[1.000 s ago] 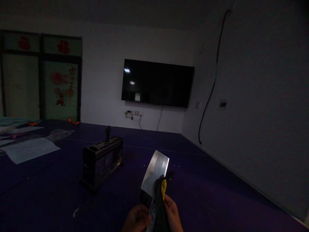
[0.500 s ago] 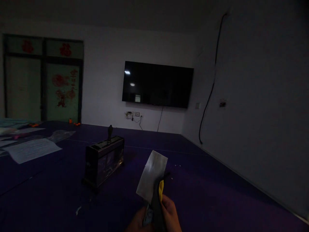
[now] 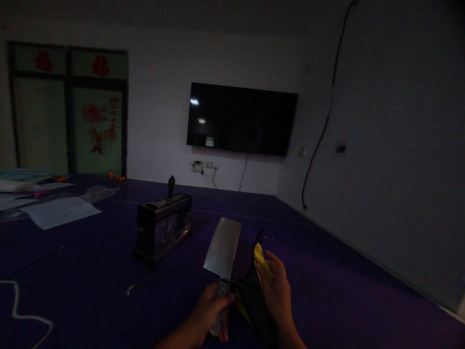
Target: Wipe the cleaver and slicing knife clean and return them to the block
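Observation:
My left hand point(image 3: 205, 310) is wrapped round the patterned handle of a cleaver point(image 3: 223, 247), its broad metal blade pointing up and away from me. To the right, my right hand point(image 3: 279, 291) grips a black cloth with a yellow inner side point(image 3: 256, 303). The cloth hangs down beside the cleaver's handle; its lower part is dark and hard to make out. Farther off to the left stands a black knife block point(image 3: 163, 230) with shiny sides, and one dark handle point(image 3: 171, 189) sticks up from its top.
A purple table point(image 3: 109, 261) spreads under everything. Papers point(image 3: 61, 212) and clear plastic point(image 3: 98, 193) lie at the left. A white cord point(image 3: 32, 317) curves at the lower left, and a white scrap point(image 3: 130, 290) lies nearer. A television point(image 3: 241, 118) hangs on the wall.
My right hand has moved right with the cloth, away from the blade, which the cloth partly covered before. The cleaver's handle and my left hand now show more fully. The view has shifted slightly.

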`<state>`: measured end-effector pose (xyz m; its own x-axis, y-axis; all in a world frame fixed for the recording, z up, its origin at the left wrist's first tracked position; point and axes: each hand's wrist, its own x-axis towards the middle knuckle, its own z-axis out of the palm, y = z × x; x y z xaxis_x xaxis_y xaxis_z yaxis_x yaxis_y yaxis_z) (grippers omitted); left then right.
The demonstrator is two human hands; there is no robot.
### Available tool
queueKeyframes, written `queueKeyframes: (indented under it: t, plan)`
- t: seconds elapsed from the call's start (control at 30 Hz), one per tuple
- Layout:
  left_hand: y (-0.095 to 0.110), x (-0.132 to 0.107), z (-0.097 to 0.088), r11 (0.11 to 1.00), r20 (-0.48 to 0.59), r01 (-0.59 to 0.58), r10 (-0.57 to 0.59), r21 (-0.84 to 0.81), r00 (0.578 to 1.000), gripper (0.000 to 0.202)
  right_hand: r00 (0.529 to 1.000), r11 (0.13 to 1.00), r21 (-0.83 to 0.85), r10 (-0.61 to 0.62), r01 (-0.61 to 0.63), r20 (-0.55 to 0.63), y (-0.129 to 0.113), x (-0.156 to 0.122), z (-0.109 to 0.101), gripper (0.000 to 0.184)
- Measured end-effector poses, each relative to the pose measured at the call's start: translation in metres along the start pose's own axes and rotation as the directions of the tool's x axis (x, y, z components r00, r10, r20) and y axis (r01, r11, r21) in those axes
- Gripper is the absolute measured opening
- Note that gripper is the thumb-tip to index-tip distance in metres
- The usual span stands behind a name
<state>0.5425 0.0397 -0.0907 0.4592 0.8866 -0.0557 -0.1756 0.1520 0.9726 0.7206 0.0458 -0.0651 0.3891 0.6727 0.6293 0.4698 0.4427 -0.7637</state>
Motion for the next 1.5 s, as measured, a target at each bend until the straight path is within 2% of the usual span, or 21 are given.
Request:
queueKeyframes:
  t: [0.13, 0.3, 0.4, 0.5, 0.67, 0.83, 0.97, 1.07, 1.2, 1.3, 1.43, 1.5]
  plan:
    - [0.004, -0.004, 0.001, 1.000, 0.005, -0.008, 0.008, 0.000, 1.000, 0.032, 0.987, 0.977, -0.153, -0.134, 0.146, 0.084, -0.008, -0.012, 0.008, 0.034]
    - [0.007, -0.009, 0.005, 0.999, -0.004, 0.017, -0.017, 0.042, 1.000, 0.021, 0.919, 0.879, -0.280, -0.341, 0.386, 0.198, -0.019, -0.021, 0.015, 0.020]
    - [0.007, -0.009, 0.004, 0.999, -0.001, 0.012, -0.012, 0.052, 1.000, 0.022, 0.860, 0.798, -0.329, -0.433, 0.504, 0.269, -0.019, -0.024, 0.018, 0.028]
    - [0.006, -0.009, 0.003, 0.998, 0.032, 0.013, -0.015, 0.065, 0.999, 0.022, 0.788, 0.706, -0.350, -0.543, 0.616, 0.290, -0.016, -0.023, 0.018, 0.037]
    - [0.002, -0.006, 0.002, 0.996, 0.066, 0.016, -0.022, 0.086, 0.998, 0.020, 0.694, 0.580, -0.383, -0.629, 0.719, 0.350, -0.013, -0.018, 0.015, 0.046]
    - [-0.001, -0.005, 0.001, 0.995, 0.042, 0.010, -0.014, 0.097, 0.999, 0.020, 0.666, 0.532, -0.402, -0.621, 0.745, 0.413, -0.019, -0.021, 0.016, 0.051]
    - [0.001, -0.006, 0.001, 0.998, 0.024, 0.001, -0.003, 0.055, 1.000, 0.024, 0.664, 0.576, -0.332, -0.618, 0.747, 0.421, -0.017, -0.025, 0.019, 0.049]
    - [0.005, -0.008, 0.004, 0.998, 0.022, -0.033, 0.032, 0.047, 0.999, 0.021, 0.641, 0.587, -0.284, -0.595, 0.758, 0.484, -0.016, -0.025, 0.021, 0.054]
    - [0.011, -0.012, 0.005, 0.998, 0.033, -0.037, 0.035, 0.045, 0.999, 0.022, 0.635, 0.572, -0.323, -0.508, 0.754, 0.581, -0.026, -0.024, 0.021, 0.070]
    - [0.010, -0.013, 0.004, 0.999, 0.026, -0.024, 0.023, 0.048, 0.999, 0.030, 0.638, 0.601, -0.331, -0.417, 0.728, 0.647, -0.037, -0.023, 0.016, 0.082]
    - [0.005, -0.009, 0.000, 0.995, 0.040, -0.011, 0.007, 0.103, 0.999, 0.034, 0.620, 0.650, -0.300, -0.339, 0.698, 0.708, -0.042, -0.023, 0.010, 0.088]
    - [0.003, -0.008, -0.001, 0.993, 0.044, -0.006, 0.001, 0.121, 0.999, 0.034, 0.630, 0.672, -0.306, -0.308, 0.674, 0.712, -0.041, -0.024, 0.010, 0.086]
